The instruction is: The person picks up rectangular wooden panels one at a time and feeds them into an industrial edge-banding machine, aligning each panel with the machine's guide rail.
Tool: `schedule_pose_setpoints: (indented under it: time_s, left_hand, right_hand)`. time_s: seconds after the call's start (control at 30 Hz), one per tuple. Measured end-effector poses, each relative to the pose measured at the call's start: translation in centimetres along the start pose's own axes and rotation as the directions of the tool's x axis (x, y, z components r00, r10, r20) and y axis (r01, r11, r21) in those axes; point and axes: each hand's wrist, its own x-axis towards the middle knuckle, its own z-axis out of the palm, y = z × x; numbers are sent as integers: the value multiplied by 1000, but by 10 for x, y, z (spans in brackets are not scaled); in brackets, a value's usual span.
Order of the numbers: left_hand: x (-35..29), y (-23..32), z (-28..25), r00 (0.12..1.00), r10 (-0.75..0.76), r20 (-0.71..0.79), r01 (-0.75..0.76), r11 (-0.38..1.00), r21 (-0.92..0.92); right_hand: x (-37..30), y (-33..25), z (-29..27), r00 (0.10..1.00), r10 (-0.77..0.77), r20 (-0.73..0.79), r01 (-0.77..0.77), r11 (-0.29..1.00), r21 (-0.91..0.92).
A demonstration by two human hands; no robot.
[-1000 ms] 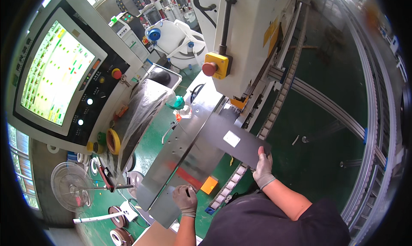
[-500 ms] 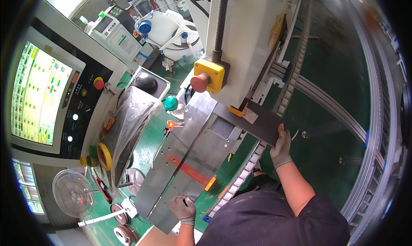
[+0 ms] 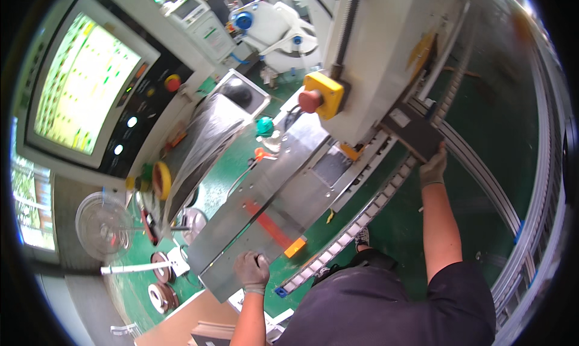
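Note:
My right hand (image 3: 433,167), in a grey glove, grips the near corner of a dark grey rectangular panel (image 3: 419,133) with a pale label. The panel's far end lies beside the white machine column (image 3: 377,68), over the rail. My left hand (image 3: 252,270), also gloved, is on the near end of the steel machine table (image 3: 241,225). Its fingers are curled, and whatever might be inside them is hidden. A long slot and a red strip (image 3: 268,225) with an orange end block (image 3: 295,247) are on this table.
A white-segmented conveyor track (image 3: 356,228) runs beside the table. A yellow box with a red emergency button (image 3: 310,101) hangs above it. To the left are a lit control screen (image 3: 87,83) and a fan (image 3: 102,225). Aluminium rails (image 3: 482,165) curve along the right.
My right hand has pushed the panel farther along the machine, away from the orange block at the column's foot. My left hand stays at the table's near end. The whole view has shifted.

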Motion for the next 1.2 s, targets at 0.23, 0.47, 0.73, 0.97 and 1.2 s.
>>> schedule_pose_setpoints:
  time_s: [0.23, 0.47, 0.73, 0.97, 1.2]
  left_hand:
    - [-47, 8, -15, 958, -182, -220, 131, 965, -227]
    - [-250, -74, -2, 94, -962, -258, 774, 233, -589]
    - [-342, -144, -43, -667, -688, 287, -257, -150, -955]
    - [-349, -160, -39, -659, -681, 319, -341, -109, -934]
    - [-378, -105, -9, -212, -911, 353, -480, -217, -850]
  right_hand:
    - [-160, 69, 6, 830, -274, 485, 524, 681, -512]
    - [-369, 112, 17, -317, 745, 587, 943, 314, 111]
    - [-379, 148, 11, -350, 824, 446, 936, 325, 134]
    - [-389, 146, 11, -309, 846, 435, 951, 262, 166]
    - [-395, 141, 8, -267, 831, 488, 964, 236, 127]
